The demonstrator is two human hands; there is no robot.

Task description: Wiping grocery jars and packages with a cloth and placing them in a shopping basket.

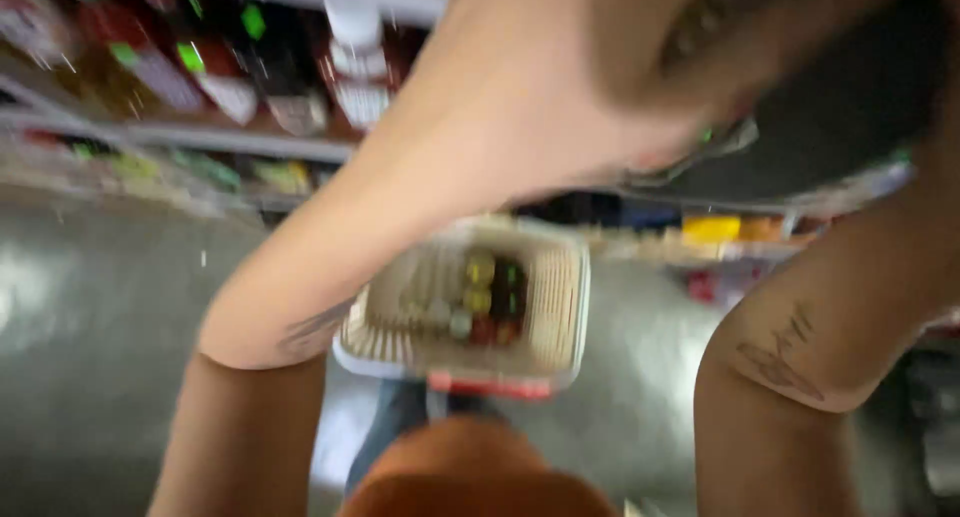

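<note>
The picture is heavily blurred. My left arm rises from the lower left, and my left hand is lifted close to the camera at the top centre. Just past it is a large dark shape, with a thin grey-green edge under the hand; whether the fingers grip it cannot be made out. My right forearm, which has a small tattoo, rises on the right, and its hand is out of view. Below my arms is a white shopping basket with a red trim, holding several small bottles.
Store shelves with rows of bottles and green tags run along the upper left. More shelving with yellow and red packages runs behind the basket. A grey glossy floor lies below, and an orange garment is at the bottom centre.
</note>
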